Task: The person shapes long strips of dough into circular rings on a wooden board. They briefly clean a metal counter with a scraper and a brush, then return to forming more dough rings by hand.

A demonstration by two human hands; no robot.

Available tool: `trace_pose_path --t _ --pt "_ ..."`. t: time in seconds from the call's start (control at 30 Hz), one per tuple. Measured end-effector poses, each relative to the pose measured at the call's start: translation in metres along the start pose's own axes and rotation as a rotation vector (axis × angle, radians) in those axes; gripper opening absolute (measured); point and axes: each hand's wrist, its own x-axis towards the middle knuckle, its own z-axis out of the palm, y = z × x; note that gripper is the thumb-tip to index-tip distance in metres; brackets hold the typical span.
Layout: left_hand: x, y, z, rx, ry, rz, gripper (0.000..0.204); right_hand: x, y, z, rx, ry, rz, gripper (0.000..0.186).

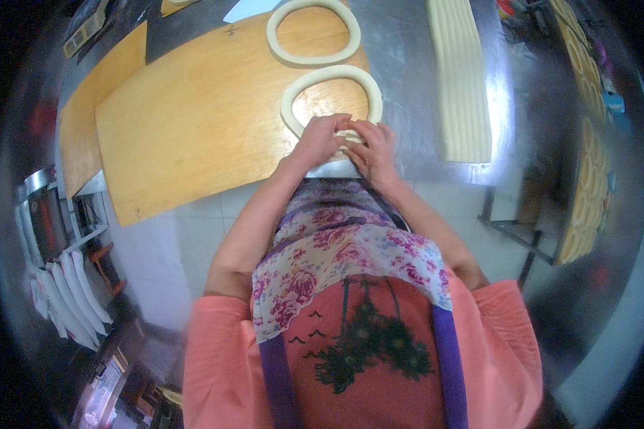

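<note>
- I see my left hand (pixel 320 138) curled, fingers pinching the near end of the dough ring (pixel 331 96).
- My right hand (pixel 373 149) pinches beside it, on the wooden board (pixel 200 129).

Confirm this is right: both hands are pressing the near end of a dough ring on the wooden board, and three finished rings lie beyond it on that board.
Not quite. The head view shows only one other dough ring beyond it on the wooden board, not three. The rest holds: the left hand and right hand press the near end of the nearer ring.
</note>
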Motion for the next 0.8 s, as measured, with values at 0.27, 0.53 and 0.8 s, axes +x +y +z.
trace_pose_path --t 0.27,0.53,0.8 --pt "-0.002 -0.016 0.016 0.048 0.141 0.097 0.035 -0.02 0.007 -0.03 -0.03 0.067 0.065 0.031" --pt "-0.007 -0.012 0.026 0.21 0.186 0.139 0.031 -0.017 0.029 -0.045 -0.099 0.096 0.13 0.03" --pt "-0.065 -0.016 0.049 0.645 0.012 0.486 0.065 0.061 0.048 -0.049 0.202 0.047 0.657 0.048"
